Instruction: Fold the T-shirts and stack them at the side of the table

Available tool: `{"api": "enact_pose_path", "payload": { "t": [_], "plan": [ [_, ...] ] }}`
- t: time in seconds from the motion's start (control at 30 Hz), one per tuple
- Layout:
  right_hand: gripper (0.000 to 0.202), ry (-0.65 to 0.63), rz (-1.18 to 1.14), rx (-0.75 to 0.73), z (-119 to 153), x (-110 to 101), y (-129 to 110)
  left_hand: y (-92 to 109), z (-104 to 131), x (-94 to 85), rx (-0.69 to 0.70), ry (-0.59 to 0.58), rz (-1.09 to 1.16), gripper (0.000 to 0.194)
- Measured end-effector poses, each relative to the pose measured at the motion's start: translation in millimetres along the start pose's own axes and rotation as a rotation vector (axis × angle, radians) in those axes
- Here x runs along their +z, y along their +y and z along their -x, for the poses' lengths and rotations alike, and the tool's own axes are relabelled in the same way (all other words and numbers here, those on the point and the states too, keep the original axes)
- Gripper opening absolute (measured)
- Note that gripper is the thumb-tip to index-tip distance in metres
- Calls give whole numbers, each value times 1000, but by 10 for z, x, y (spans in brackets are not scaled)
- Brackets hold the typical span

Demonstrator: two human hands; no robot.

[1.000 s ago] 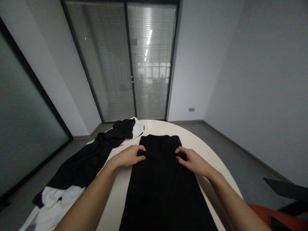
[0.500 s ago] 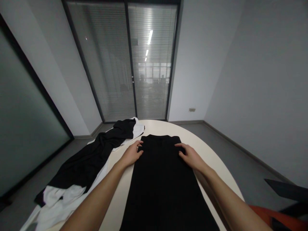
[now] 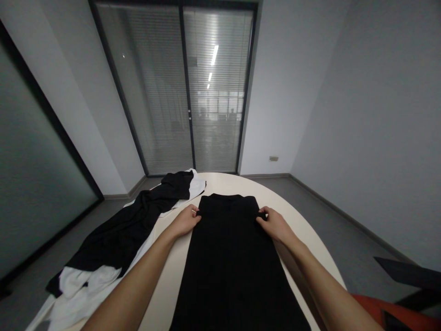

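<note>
A black garment (image 3: 232, 271) lies lengthwise in front of me, its near end cut off by the bottom of the view. Fingers and thumb of my left hand (image 3: 188, 219) pinch its left edge a little short of the far end. On the opposite edge my right hand (image 3: 274, 224) pinches the cloth in the same way. Between the two hands a straight ridge of fabric runs across the garment, slightly raised. Beyond that ridge the far strip of cloth (image 3: 227, 202) lies on the table. What kind of garment it is, I cannot tell.
The garment rests on a round cream table (image 3: 287, 202). To the left, a heap of black clothes (image 3: 138, 220) lies over white cloth (image 3: 86, 294). An orange and black chair (image 3: 375, 312) stands at the lower right. Beyond is a glass door with blinds (image 3: 220, 133).
Both hands have gone from resting loosely at the garment's edges to pinching them. A ridge of cloth now stands between the hands.
</note>
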State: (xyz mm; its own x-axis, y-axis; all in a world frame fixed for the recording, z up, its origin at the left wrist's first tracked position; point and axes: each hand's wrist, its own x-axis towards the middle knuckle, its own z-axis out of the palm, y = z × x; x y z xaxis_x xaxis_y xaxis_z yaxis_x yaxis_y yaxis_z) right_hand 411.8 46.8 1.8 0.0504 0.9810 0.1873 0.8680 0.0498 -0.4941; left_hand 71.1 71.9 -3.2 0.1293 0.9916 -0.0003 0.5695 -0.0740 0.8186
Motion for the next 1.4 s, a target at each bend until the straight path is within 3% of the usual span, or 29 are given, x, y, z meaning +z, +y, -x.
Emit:
{"api": "enact_pose_path", "payload": {
  "t": [0.13,0.3,0.37,0.57,0.67,0.87,1.07,1.3,1.4],
  "plan": [
    [19,-87,7,43,-103,-109,-67,-16,-7,-4,-10,-37,15,13],
    [18,-394,8,64,-334,-290,-174,-83,-49,11,1,-54,16,5],
    [19,-437,-16,55,-375,-282,-179,-113,-72,16,10,-47,12,5],
    [17,-280,-53,-32,-284,-179,-61,-119,-90,18,27,-34,-2,7],
    [22,-285,-88,-85,-226,-225,6,-59,-59,4,25,-45,1,12],
    [27,-333,-88,11,-210,-273,90,36,-16,-24,2,-60,26,13],
    [19,-228,-247,-214,-178,-274,23,42,-69,28,71,30,130,13],
    [24,-257,-185,-103,-171,-252,58,-62,-85,93,126,75,224,24],
    [22,-133,-289,-184,-234,-213,76,-52,-130,86,162,125,272,27]
  ]
}}
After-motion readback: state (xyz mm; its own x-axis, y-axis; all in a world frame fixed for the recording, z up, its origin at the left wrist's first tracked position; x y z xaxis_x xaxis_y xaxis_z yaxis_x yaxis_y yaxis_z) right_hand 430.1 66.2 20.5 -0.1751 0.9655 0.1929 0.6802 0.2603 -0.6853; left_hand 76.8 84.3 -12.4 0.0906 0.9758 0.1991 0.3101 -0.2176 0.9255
